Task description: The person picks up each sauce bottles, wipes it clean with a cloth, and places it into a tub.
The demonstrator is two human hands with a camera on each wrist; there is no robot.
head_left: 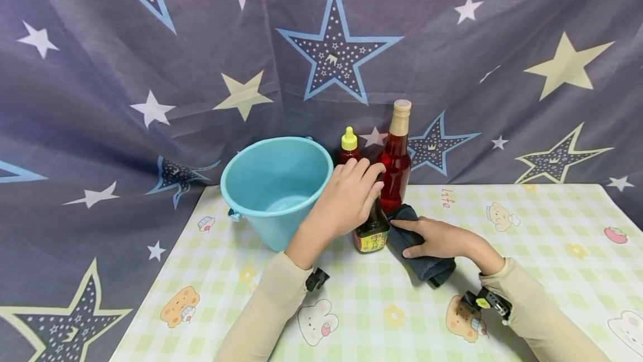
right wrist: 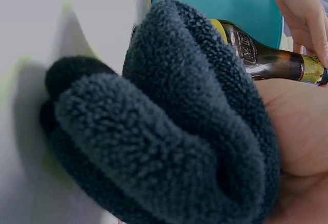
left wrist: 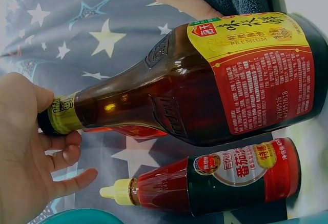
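My left hand [head_left: 346, 197] reaches over from the left and pinches the capped neck of a soy sauce bottle [left wrist: 189, 80] between thumb and fingers. This dark brown bottle has a yellow and red label; in the head view its base [head_left: 372, 242] shows below the hand. Beside it on the right, my right hand [head_left: 444, 237] grips a dark blue-grey folded towel [head_left: 422, 264]. The fluffy towel [right wrist: 154, 121] fills much of the right wrist view and hides most of the right fingers. It lies close against the bottle's right side.
A light blue bucket [head_left: 273, 231] stands left of the bottles. Behind the left hand are a ketchup bottle [left wrist: 241, 178] with a yellow nozzle cap and a tall red glass bottle [head_left: 397, 167]. A star-patterned curtain [head_left: 442, 61] hangs behind the checked tablecloth [head_left: 527, 273].
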